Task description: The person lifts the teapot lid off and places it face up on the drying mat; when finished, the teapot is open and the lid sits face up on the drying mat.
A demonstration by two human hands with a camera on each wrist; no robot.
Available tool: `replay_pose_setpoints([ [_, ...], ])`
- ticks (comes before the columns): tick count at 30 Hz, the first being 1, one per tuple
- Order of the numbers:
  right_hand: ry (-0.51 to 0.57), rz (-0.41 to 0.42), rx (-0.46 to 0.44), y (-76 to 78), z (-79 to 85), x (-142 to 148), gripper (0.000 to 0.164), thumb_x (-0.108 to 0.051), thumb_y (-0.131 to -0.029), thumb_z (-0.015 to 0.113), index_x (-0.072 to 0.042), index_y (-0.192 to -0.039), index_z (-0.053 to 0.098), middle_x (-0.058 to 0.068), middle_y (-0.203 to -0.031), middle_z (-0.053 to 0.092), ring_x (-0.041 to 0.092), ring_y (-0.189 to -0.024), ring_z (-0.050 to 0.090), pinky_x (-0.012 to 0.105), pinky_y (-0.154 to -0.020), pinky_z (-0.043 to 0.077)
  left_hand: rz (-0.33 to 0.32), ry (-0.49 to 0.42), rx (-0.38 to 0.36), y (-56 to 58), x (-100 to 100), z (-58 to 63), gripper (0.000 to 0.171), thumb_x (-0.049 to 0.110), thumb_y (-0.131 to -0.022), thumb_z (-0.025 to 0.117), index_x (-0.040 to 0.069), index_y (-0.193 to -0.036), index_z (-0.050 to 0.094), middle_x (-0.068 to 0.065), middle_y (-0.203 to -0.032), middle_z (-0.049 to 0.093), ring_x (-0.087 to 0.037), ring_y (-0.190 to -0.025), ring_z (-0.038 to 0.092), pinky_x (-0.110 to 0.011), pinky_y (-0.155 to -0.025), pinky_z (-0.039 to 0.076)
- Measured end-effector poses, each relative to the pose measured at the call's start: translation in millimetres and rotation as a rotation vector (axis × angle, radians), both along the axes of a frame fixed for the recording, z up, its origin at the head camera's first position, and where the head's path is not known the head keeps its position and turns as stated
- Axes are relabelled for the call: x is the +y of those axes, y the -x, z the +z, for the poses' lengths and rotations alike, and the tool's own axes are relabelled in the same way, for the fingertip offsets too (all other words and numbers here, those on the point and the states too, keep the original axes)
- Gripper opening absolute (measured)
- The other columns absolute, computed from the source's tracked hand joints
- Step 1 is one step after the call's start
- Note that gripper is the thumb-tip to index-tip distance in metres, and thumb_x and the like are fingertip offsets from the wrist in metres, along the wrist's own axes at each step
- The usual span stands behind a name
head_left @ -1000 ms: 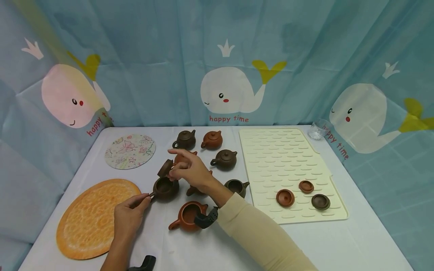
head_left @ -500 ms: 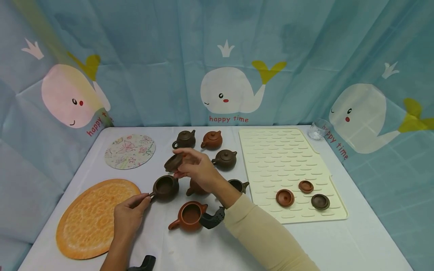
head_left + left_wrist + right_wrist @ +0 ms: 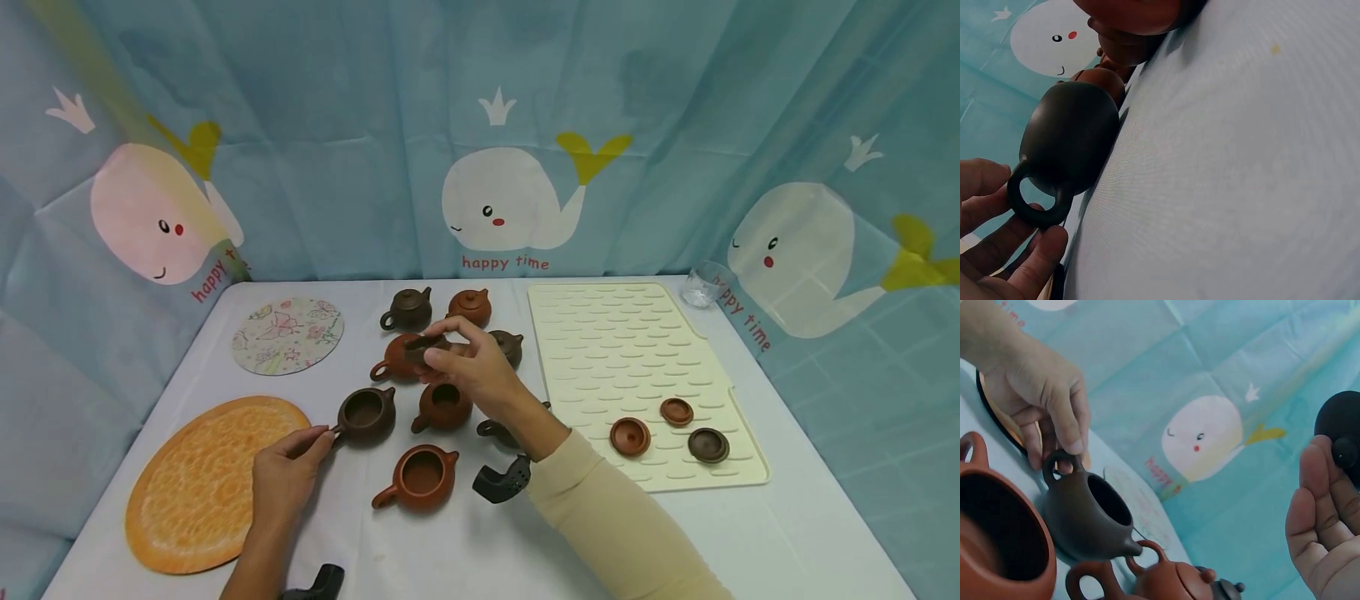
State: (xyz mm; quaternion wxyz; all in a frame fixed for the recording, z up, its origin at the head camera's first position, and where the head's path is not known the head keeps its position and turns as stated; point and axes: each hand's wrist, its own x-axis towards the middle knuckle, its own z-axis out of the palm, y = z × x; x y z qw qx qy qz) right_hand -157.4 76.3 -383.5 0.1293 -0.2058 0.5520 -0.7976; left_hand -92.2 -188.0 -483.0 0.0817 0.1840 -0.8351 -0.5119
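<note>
My left hand (image 3: 285, 479) pinches the ring handle of a dark brown teapot (image 3: 375, 432), which stands lidless on the white table. In the left wrist view, fingertips hold that handle (image 3: 1044, 219) from both sides. Up and to the right, my right hand (image 3: 487, 375) holds a dark lid (image 3: 422, 343) in the air; the right wrist view shows fingers at its knob (image 3: 1344, 452). Under this hand stands an open red-brown teapot (image 3: 452, 418). Another open red-brown teapot (image 3: 435, 500) stands nearer. Behind the lid, a reddish teapot (image 3: 392, 357) is partly hidden.
Lidded teapots, one dark (image 3: 409, 311) and one reddish (image 3: 472, 308), stand at the back. My right wrist partly hides a dark teapot (image 3: 492, 428). Three lids, one reddish (image 3: 630, 437), lie on a cream mat (image 3: 607, 358). Round mats (image 3: 210, 492) lie left; a glass (image 3: 702, 290) stands far right.
My right hand has carried the dark lid rightward, away from above the dark teapot, and the steeply tilted lid has turned. My left hand has stayed on the handle.
</note>
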Motion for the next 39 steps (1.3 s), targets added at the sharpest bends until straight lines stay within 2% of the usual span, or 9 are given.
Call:
replay_pose_setpoints([
  [2, -0.027, -0.008, 0.02, -2.0, 3.1, 5.5, 0.04, -0.009, -0.092, 0.062, 0.002, -0.129, 0.05, 0.019, -0.108, 0.062, 0.027, -0.092, 0.065, 0.054, -0.091, 0.044, -0.006, 0.008, -0.007, 0.6, 0.0, 0.9, 0.032, 0.028, -0.093, 0.066, 0.003, -0.112, 0.071, -0.013, -0.108, 0.067, -0.02, -0.097, 0.059, -0.006, -0.068, 0.043],
  [4, -0.068, -0.024, 0.038, -3.9, 5.5, 11.2, 0.046, -0.013, -0.091, 0.065, 0.001, -0.132, 0.05, 0.019, -0.11, 0.062, 0.028, -0.094, 0.065, 0.054, -0.092, 0.044, -0.012, 0.012, -0.009, 1.5, -0.2, 1.5, 0.031, 0.028, -0.092, 0.067, 0.003, -0.112, 0.071, -0.013, -0.107, 0.067, -0.021, -0.098, 0.059, -0.007, -0.068, 0.042],
  [9, -0.176, -0.075, 0.081, -7.9, 8.5, 24.1, 0.052, -0.018, -0.087, 0.069, -0.004, -0.134, 0.053, 0.017, -0.104, 0.064, 0.027, -0.093, 0.062, 0.037, -0.079, 0.05, -0.021, 0.029, -0.015, 3.7, -0.6, 1.8, 0.027, 0.025, -0.09, 0.07, 0.004, -0.108, 0.073, -0.01, -0.103, 0.069, -0.017, -0.097, 0.057, -0.01, -0.071, 0.042],
  [17, -0.193, -0.101, 0.1, -18.1, 17.4, 45.3, 0.052, -0.006, -0.084, 0.072, -0.001, -0.132, 0.051, 0.017, -0.121, 0.057, 0.025, -0.102, 0.059, 0.031, -0.08, 0.051, -0.037, 0.018, -0.004, 2.0, -0.6, 1.7, 0.029, 0.026, -0.091, 0.069, 0.003, -0.108, 0.073, -0.012, -0.104, 0.068, -0.019, -0.099, 0.057, -0.012, -0.073, 0.041],
  [22, -0.212, -0.132, 0.135, -24.1, 23.4, 59.0, 0.054, 0.001, -0.082, 0.072, 0.003, -0.13, 0.048, 0.018, -0.124, 0.054, 0.028, -0.106, 0.057, 0.03, -0.083, 0.05, -0.021, 0.019, -0.009, 1.8, -1.1, 0.4, 0.027, 0.025, -0.091, 0.068, 0.004, -0.109, 0.073, -0.01, -0.104, 0.069, -0.018, -0.099, 0.057, -0.011, -0.073, 0.041],
  [27, -0.266, -0.16, 0.15, -30.1, 25.0, 71.3, 0.055, 0.004, -0.081, 0.072, 0.002, -0.13, 0.048, 0.018, -0.123, 0.053, 0.029, -0.106, 0.058, 0.031, -0.081, 0.051, -0.023, 0.028, -0.002, 0.6, -2.5, 0.5, 0.027, 0.025, -0.091, 0.069, 0.004, -0.109, 0.073, -0.011, -0.104, 0.069, -0.018, -0.099, 0.057, -0.014, -0.074, 0.041],
  [31, -0.322, -0.187, 0.18, -34.3, 25.8, 82.0, 0.057, 0.003, -0.081, 0.073, 0.001, -0.132, 0.048, 0.017, -0.124, 0.052, 0.029, -0.105, 0.058, 0.032, -0.08, 0.052, -0.022, 0.043, 0.008, -0.2, -2.7, 0.2, 0.028, 0.025, -0.091, 0.07, 0.003, -0.108, 0.073, -0.012, -0.103, 0.069, -0.02, -0.1, 0.058, -0.019, -0.076, 0.042],
  [35, -0.38, -0.235, 0.209, -38.8, 27.9, 96.5, 0.059, 0.003, -0.081, 0.074, 0.001, -0.133, 0.047, 0.016, -0.124, 0.052, 0.029, -0.106, 0.059, 0.032, -0.081, 0.052, -0.032, 0.041, 0.006, 0.1, -1.8, 0.2, 0.028, 0.026, -0.091, 0.069, 0.004, -0.109, 0.073, -0.011, -0.104, 0.069, -0.021, -0.101, 0.057, -0.019, -0.077, 0.042],
  [39, -0.405, -0.274, 0.189, -42.7, 29.0, 111.7, 0.059, 0.002, -0.082, 0.074, -0.002, -0.135, 0.047, 0.015, -0.126, 0.052, 0.029, -0.109, 0.059, 0.032, -0.081, 0.052, -0.04, 0.046, 0.007, 0.9, -1.3, 0.3, 0.028, 0.026, -0.091, 0.069, 0.004, -0.109, 0.073, -0.011, -0.104, 0.069, -0.021, -0.101, 0.058, -0.018, -0.077, 0.042],
])
